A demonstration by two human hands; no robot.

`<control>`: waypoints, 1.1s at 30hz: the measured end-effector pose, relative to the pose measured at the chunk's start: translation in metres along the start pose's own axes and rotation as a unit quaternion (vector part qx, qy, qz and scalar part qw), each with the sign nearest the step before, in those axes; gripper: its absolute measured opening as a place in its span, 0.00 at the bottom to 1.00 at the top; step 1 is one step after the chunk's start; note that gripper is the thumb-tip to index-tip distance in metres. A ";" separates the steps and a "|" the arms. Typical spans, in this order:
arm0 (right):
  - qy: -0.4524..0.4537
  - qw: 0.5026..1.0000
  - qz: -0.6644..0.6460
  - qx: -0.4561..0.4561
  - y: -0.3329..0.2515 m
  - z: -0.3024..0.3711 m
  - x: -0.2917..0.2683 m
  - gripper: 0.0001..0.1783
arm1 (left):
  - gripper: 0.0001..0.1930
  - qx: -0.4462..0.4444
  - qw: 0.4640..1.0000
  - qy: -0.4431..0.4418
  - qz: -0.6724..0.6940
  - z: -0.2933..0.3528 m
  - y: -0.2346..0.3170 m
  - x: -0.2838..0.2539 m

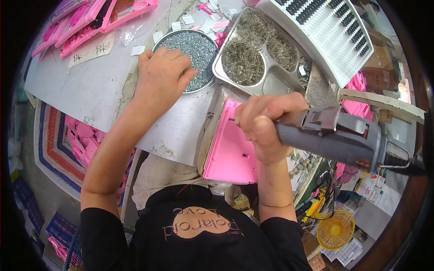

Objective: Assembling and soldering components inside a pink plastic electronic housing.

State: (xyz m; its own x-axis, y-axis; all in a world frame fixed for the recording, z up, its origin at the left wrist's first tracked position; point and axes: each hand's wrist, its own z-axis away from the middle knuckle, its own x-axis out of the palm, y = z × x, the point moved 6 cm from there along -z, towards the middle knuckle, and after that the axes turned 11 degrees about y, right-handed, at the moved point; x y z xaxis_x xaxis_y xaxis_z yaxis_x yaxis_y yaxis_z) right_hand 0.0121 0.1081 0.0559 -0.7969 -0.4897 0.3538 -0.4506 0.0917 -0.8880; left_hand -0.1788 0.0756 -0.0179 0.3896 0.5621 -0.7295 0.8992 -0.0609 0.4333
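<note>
My left hand point(165, 72) is over a round tin of small silver screws point(199, 49), its fingers curled down at the left side of the tin. The fingertips are hidden, so I cannot see what they pinch. In my right hand point(271, 124) is a grey electric screwdriver point(332, 135), wrapped by the fingers, with its cable end toward the right. A pink plastic panel point(228, 156) lies on the table's front edge, below and left of the right hand. The screwdriver's tip points over the panel's upper part, partly hidden by the fingers.
Behind the panel stands a metal compartment tray point(278, 83) holding small coiled springs point(242, 58). A white ribbed rack point(327, 43) with black pieces is at the far right. Pink casings point(90, 22) are stacked far left. A striped basket point(45, 144) holds more pink parts below the table.
</note>
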 end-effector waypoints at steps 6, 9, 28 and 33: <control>-0.058 0.985 0.149 -0.068 0.005 0.005 -0.005 0.16 | 0.07 0.029 0.997 0.014 0.066 0.011 0.019 -0.019; -0.045 0.983 0.154 -0.088 -0.013 0.001 -0.001 0.16 | 0.09 0.076 0.989 0.032 0.124 0.030 0.049 -0.035; -0.076 0.987 -0.141 0.005 -0.076 0.033 0.031 0.17 | 0.13 0.089 0.945 0.075 0.305 0.076 0.100 -0.064; -0.058 0.988 -0.144 -0.007 -0.078 0.034 0.030 0.18 | 0.10 0.108 0.943 0.017 0.315 0.079 0.096 -0.065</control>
State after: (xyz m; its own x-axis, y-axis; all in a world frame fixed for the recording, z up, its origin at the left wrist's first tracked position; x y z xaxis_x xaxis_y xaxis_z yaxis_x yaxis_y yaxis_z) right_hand 0.0374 0.0570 0.1262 -0.5840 -0.5935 0.5539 -0.6574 -0.0545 -0.7516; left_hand -0.1019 -0.0323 0.0297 0.8561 0.3853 -0.3443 0.5131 -0.5554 0.6544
